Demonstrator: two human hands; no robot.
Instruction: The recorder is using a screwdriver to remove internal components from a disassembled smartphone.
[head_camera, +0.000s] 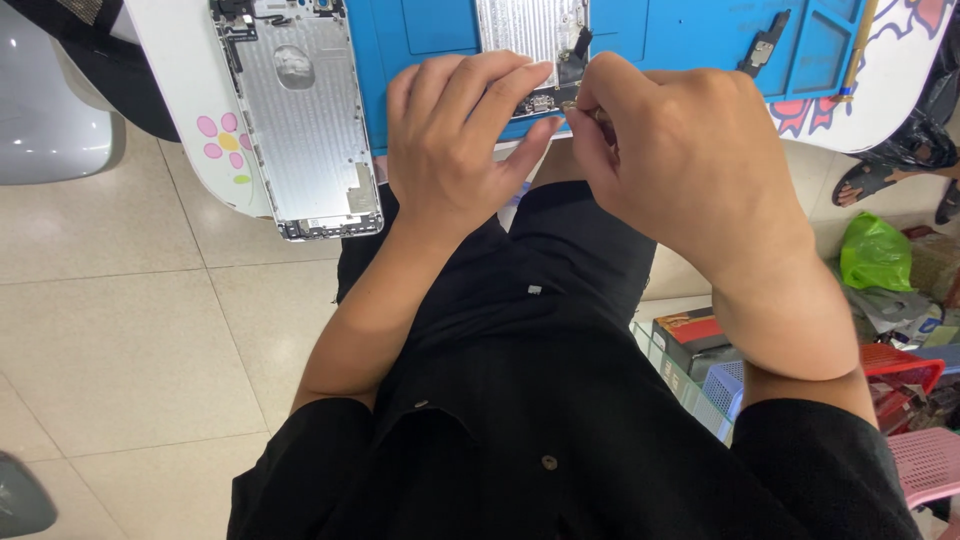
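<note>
Head camera, looking down: a person in a black shirt works at the near edge of a white table (905, 90) that runs across the top of the frame. The left hand (455, 140), upper centre, lies with fingers curled and the thumb stretched toward the lower end of an opened silver phone housing (530, 30), its fingertips resting on that end and steadying it. The right hand (680, 160), just right of it, is pinched shut, thumb and forefinger pressed together on a small part at the phone's bottom edge; what that part is cannot be made out. The two hands almost touch. The housing lies on a blue repair mat (690, 30) at top centre, its lower end at the mat's near edge and right at the table's rim, so little bare surface is left between hands and edge. A second, larger silver phone chassis (300, 110) lies in the upper left, its lower end overhanging the table edge above the tiled floor (120, 330). In a tray recess of the mat, upper right, sits a small black component (765, 45). Lower right, beside the person, stand a red plastic basket (900, 365) and a pink basket (925, 460), and a green bag (875, 250) lies above them; their contents are unclear.
</note>
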